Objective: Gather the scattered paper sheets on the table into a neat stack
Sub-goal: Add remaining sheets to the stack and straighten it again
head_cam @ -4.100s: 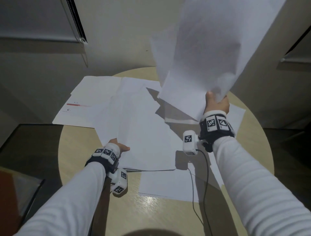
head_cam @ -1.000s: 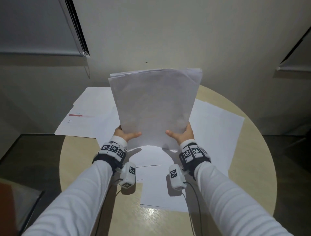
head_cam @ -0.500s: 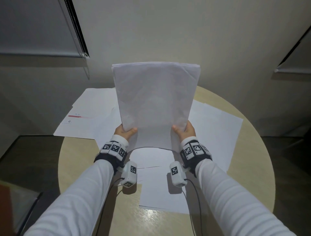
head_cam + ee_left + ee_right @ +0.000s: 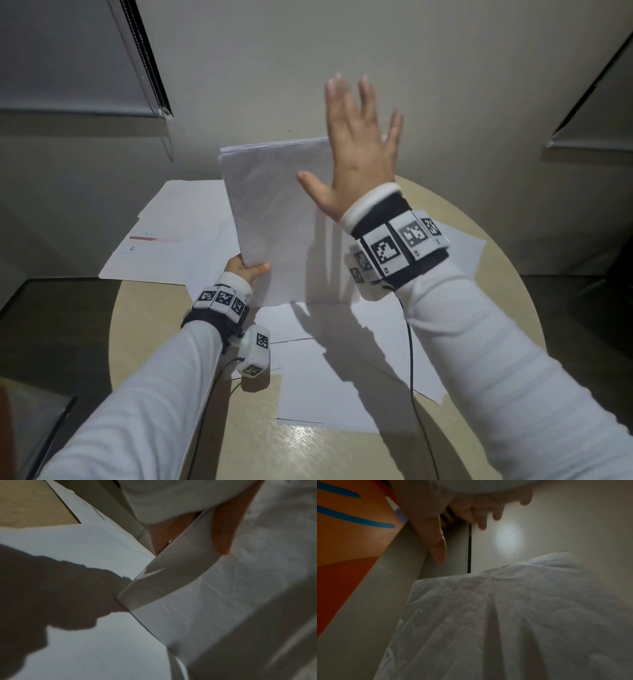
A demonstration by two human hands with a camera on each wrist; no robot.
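Observation:
A stack of white paper sheets stands upright on its lower edge over the round table. My left hand grips the stack's lower left corner, thumb in front; the left wrist view shows the thumb on the paper stack. My right hand is raised in front of the stack's upper right part, fingers straight and spread, holding nothing. In the right wrist view the right hand hovers above the stack's top edge. Loose sheets lie flat on the table.
More sheets, one with a red line, overhang the table's far left edge. A wall rises close behind the table. A dark glass surface sits to the left. Wrist camera cables trail over the table.
My right hand has let go of the stack's lower right corner and risen, open, in front of its upper right part. The left hand alone holds the stack, which has tilted slightly left.

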